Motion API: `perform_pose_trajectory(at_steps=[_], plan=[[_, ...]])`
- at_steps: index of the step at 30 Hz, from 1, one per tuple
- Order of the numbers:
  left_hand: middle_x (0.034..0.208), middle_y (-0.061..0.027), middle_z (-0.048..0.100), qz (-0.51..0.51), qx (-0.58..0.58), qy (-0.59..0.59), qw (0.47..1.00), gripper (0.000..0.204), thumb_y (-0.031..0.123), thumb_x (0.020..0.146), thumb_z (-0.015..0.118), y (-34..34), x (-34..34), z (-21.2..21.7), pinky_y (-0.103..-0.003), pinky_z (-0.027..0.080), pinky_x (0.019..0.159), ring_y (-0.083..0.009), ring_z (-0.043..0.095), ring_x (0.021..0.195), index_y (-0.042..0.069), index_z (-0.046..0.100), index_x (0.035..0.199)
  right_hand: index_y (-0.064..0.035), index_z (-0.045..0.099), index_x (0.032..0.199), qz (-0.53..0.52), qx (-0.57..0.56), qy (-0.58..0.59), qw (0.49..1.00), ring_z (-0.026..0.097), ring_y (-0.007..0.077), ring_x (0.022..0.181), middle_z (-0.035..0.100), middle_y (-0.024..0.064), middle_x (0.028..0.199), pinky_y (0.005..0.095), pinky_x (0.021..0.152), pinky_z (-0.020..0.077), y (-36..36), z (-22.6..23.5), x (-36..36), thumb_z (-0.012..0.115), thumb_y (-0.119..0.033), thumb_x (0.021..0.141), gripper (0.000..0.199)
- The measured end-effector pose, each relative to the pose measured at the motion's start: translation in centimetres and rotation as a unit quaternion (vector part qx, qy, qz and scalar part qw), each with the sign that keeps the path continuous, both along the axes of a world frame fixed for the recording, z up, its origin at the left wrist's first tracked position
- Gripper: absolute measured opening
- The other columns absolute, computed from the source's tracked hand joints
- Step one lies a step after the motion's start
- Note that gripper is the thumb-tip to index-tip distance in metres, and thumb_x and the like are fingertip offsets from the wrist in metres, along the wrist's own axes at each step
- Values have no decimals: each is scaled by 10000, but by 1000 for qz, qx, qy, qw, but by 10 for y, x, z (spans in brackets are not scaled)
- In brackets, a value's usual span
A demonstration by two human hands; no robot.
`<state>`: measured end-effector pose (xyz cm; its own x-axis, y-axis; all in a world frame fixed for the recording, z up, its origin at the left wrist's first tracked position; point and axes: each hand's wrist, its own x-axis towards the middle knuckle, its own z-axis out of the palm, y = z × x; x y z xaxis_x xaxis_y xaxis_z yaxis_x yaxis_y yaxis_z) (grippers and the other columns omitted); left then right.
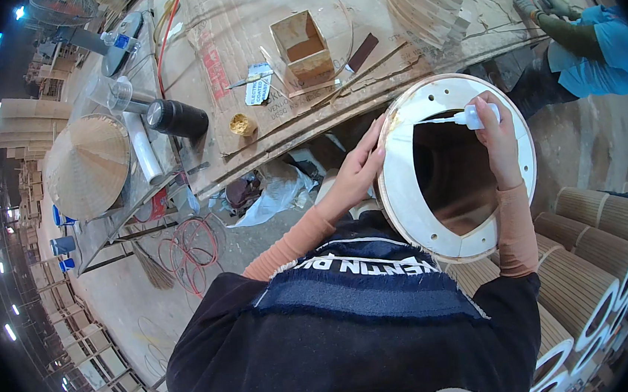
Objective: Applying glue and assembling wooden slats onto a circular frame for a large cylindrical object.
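Your right grip (499,139) was clamped on the white squeeze bottle (469,117), over the pale drum's (449,244) mouth; bottle's long axis ran pretty much crosswise, nozzle pointing left; left grip (357,170) lay outstretched against the drum's edge; fingers hid some bottle, drum's inside was too dark.
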<state>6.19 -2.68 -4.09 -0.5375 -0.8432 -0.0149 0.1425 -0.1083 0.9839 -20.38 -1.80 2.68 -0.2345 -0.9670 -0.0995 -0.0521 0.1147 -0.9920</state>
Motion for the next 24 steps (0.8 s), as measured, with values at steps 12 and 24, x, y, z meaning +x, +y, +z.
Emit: perform_pose_trajectory(at_steps=[12, 24], plan=[[1620, -131, 172, -24, -5, -17, 1000, 627, 202, 1026, 458, 25, 14, 0, -332, 123, 1193, -230, 149, 1494, 15, 164, 1548, -129, 573, 881, 26, 0, 20, 999, 313, -26, 573, 440, -97, 701, 166, 486, 204, 0, 0, 2, 544, -343, 995, 244], [1620, -135, 165, -23, -22, -28, 999, 612, 206, 1034, 436, 25, 14, -3, -335, 124, 1194, -235, 143, 1495, 12, 164, 1547, -121, 574, 876, 8, -6, 22, 1000, 303, -23, 541, 421, -99, 665, 171, 468, 201, -1, -2, -1, 540, -324, 1004, 243]])
